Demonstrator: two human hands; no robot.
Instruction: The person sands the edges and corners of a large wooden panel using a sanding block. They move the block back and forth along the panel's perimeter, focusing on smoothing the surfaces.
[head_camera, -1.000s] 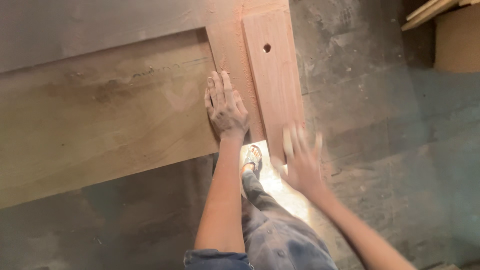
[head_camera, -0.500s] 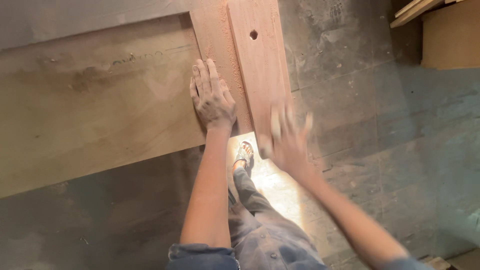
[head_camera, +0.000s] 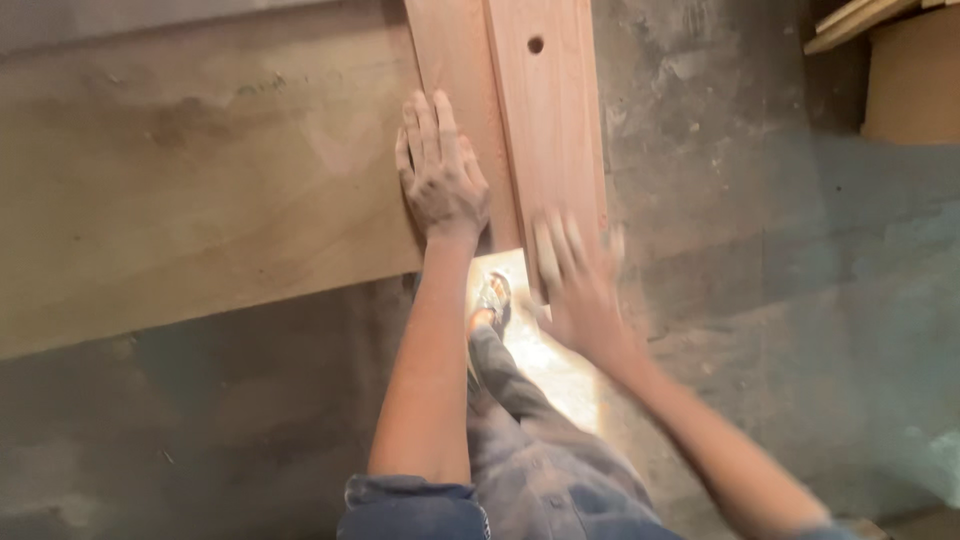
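Note:
My left hand (head_camera: 440, 175) lies flat, fingers together, on the corner where a large pale plywood sheet (head_camera: 200, 190) meets a narrow reddish board (head_camera: 450, 60). Beside that board lies a wider reddish plank (head_camera: 548, 130) with a round hole (head_camera: 535, 45) near its far end. My right hand (head_camera: 575, 285) is blurred with motion, fingers spread, at the near end of this plank; whether it touches the wood I cannot tell. Neither hand holds anything.
The boards rest on a rough grey concrete floor (head_camera: 760, 300). My foot in a sandal (head_camera: 492, 298) shows below the plank ends, in a bright patch. A brown box-like thing (head_camera: 915, 80) and stacked wood strips (head_camera: 860, 20) sit at the top right.
My right hand has moved up to the near end of the holed plank. My left hand stays flat on the same corner. The view has shifted slightly.

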